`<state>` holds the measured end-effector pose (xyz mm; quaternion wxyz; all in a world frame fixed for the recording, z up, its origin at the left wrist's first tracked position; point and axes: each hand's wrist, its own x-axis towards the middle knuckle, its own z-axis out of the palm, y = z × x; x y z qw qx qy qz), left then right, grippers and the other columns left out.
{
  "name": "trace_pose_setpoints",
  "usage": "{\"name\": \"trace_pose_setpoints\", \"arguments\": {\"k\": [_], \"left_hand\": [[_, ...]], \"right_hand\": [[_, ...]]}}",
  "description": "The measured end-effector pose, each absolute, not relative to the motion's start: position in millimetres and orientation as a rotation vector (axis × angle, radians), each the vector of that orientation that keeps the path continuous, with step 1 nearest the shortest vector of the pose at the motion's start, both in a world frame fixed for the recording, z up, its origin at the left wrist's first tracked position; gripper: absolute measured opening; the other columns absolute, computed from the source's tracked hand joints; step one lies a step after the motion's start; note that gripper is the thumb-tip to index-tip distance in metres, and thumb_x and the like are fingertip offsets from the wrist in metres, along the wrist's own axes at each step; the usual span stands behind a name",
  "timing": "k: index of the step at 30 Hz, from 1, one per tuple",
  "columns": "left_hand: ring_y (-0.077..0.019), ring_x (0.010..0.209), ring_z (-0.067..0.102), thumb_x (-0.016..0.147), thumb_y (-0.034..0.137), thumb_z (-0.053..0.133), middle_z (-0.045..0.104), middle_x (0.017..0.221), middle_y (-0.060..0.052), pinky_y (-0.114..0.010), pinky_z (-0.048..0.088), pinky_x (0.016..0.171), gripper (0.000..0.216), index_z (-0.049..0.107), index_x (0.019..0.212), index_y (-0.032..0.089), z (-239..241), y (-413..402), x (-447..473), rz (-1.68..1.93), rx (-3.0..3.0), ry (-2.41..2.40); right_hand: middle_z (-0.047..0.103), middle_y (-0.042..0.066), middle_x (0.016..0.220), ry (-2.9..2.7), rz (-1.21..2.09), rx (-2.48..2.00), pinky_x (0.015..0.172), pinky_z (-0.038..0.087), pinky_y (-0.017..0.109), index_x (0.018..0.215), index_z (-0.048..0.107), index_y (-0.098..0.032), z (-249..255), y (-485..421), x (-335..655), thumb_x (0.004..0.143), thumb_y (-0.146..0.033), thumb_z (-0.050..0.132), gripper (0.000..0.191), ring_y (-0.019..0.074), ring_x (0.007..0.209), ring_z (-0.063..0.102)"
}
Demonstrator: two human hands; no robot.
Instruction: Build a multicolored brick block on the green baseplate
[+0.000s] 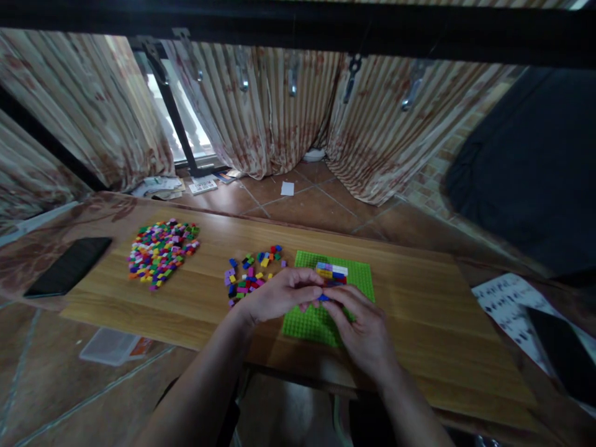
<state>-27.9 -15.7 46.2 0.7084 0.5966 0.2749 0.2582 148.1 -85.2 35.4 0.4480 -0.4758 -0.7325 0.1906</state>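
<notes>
Over the green baseplate (307,324), my left hand (284,292) and my right hand (361,320) meet at the fingertips. Between them is a small blue brick (323,298), pinched from both sides. Just behind the fingers, a low build of coloured bricks (333,271) sits on the plate, with white, lilac, yellow, red and blue showing. Its near side is partly hidden by my hands. A loose group of bricks (246,282) lies left of the plate, some of it behind my left hand and wrist.
A large pile of mixed bricks (162,251) lies on the left of the wooden table (419,323). A black tablet-like object (69,267) is at the far left. On the right are a printed sheet (507,310) and a dark flat object (563,354). A clear plastic box (109,346) sits below the table's front edge.
</notes>
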Motion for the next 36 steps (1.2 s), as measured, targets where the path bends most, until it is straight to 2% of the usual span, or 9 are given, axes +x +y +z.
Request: {"name": "trace_pose_setpoints", "arguments": {"k": [6,8,11,16,27,36], "left_hand": [[-0.0078,0.057,0.046,0.087,0.041,0.057,0.053,0.063,0.003,-0.021,0.037,0.055,0.028,0.062,0.088,0.013,45.5,-9.1,-12.6,0.758,1.431,0.787],[-0.0087,0.060,0.049,0.085,0.035,0.057,0.056,0.066,0.002,-0.021,0.040,0.059,0.022,0.062,0.083,0.013,43.4,-3.5,-11.1,0.936,1.452,0.970],[-0.0120,0.071,0.056,0.081,0.029,0.061,0.064,0.079,-0.002,-0.023,0.045,0.066,0.018,0.064,0.089,0.013,36.6,1.2,-6.7,1.090,1.477,1.206],[-0.0158,0.081,0.062,0.082,0.031,0.061,0.069,0.097,-0.007,-0.026,0.050,0.071,0.029,0.066,0.105,0.014,26.0,-3.7,5.9,1.011,1.528,1.214],[-0.0161,0.080,0.063,0.082,0.033,0.061,0.071,0.098,-0.008,-0.026,0.050,0.070,0.033,0.066,0.108,0.012,18.3,-4.7,13.3,0.950,1.555,1.198],[-0.0179,0.086,0.064,0.079,0.030,0.065,0.071,0.102,-0.008,-0.028,0.050,0.076,0.036,0.066,0.111,0.013,22.8,-7.9,20.0,0.930,1.600,1.290]], "right_hand": [[0.068,0.003,0.090,-1.678,0.298,-1.376,0.073,0.051,0.028,0.098,0.070,-0.023,31.5,-76.7,173.4,0.091,-0.025,0.059,0.014,0.0155,0.081,0.065],[0.068,0.003,0.087,-1.627,0.277,-1.443,0.069,0.051,0.029,0.095,0.071,-0.022,28.4,-72.6,178.6,0.090,-0.027,0.060,0.014,0.0158,0.077,0.063],[0.068,0.003,0.085,-1.602,0.327,-1.472,0.068,0.051,0.030,0.092,0.073,-0.021,23.6,-67.3,179.1,0.088,-0.029,0.061,0.015,0.0160,0.074,0.063],[0.069,0.004,0.084,-1.546,0.389,-1.506,0.068,0.051,0.031,0.090,0.073,-0.021,18.2,-61.2,173.2,0.085,-0.032,0.061,0.017,0.0167,0.071,0.062],[0.068,0.002,0.079,-1.416,0.417,-1.536,0.061,0.048,0.029,0.086,0.072,-0.020,13.3,-56.4,170.1,0.080,-0.034,0.065,0.017,0.0150,0.064,0.058],[0.071,0.004,0.084,-1.367,0.457,-1.514,0.069,0.052,0.033,0.090,0.073,-0.021,11.3,-56.6,169.6,0.080,-0.034,0.064,0.018,0.0175,0.071,0.064]]}}
